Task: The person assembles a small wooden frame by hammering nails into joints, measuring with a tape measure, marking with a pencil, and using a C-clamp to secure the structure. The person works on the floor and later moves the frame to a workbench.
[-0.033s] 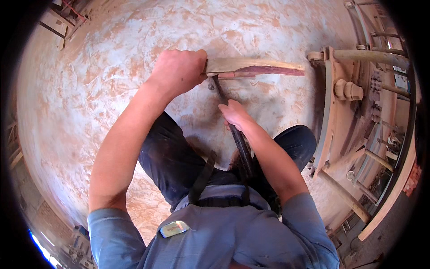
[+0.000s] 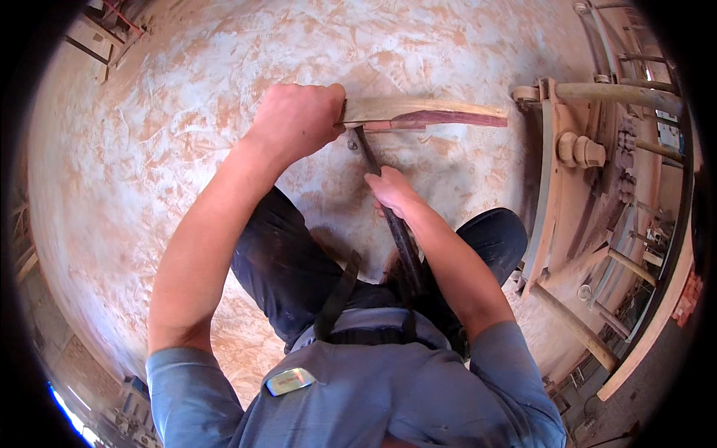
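While the left hand (image 2: 300,116) is closed in a fist around one end of a long wooden piece (image 2: 429,110), pale-topped, reddish-purple below and gently curved, the right hand (image 2: 394,193) wraps a dark, slender bar (image 2: 403,246). The wood extends rightward in front of the person; the bar's tip meets its lower edge in view, contact unclear. Beyond spreads a floor (image 2: 187,97) mottled with brown dust, and to the right lie a rounded, turned wooden block (image 2: 581,151) and a smooth round pole (image 2: 575,327).
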The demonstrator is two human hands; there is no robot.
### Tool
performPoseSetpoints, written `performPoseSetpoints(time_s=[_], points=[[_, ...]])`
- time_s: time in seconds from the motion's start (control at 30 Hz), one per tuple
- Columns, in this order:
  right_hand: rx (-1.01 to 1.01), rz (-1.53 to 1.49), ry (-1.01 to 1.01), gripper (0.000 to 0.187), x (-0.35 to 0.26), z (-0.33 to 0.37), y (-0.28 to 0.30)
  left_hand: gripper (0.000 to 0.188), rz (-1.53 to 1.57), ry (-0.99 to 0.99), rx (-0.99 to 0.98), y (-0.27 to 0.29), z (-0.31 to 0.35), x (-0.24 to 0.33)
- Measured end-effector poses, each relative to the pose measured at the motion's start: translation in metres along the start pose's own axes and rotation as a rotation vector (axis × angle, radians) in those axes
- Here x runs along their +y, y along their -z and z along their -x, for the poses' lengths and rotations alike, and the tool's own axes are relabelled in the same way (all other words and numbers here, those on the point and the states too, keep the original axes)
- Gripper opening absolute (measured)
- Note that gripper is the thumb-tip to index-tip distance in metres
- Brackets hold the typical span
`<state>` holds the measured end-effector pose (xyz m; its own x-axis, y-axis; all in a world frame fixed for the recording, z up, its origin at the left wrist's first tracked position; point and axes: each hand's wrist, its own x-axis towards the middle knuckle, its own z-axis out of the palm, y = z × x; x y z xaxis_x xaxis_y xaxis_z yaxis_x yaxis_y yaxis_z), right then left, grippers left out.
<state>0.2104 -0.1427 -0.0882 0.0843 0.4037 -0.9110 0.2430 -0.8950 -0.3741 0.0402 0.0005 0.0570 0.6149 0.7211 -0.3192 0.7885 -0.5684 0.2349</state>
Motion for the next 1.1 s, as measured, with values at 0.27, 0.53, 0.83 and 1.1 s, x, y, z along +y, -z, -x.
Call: performPoseSetpoints(time_s=[0.27,0.53,0.83,1.1], points=[[0.028,0.128,0.040,0.032,0.004,-0.009,0.003,0.036,0.030,-0.031,0.064,-0.012,0.000,-0.007],[0.036,0.214,0.140,0.033,0.011,-0.019,0.012,0.036,0.051,-0.016,0.045,-0.011,0.000,-0.007],[0.041,0.211,0.130,0.033,0.007,-0.017,0.012,0.033,0.057,-0.022,0.076,-0.016,0.002,-0.009],[0.003,0.132,0.061,0.030,-0.005,-0.006,0.004,0.030,0.093,0.016,0.078,-0.019,0.009,-0.020]])
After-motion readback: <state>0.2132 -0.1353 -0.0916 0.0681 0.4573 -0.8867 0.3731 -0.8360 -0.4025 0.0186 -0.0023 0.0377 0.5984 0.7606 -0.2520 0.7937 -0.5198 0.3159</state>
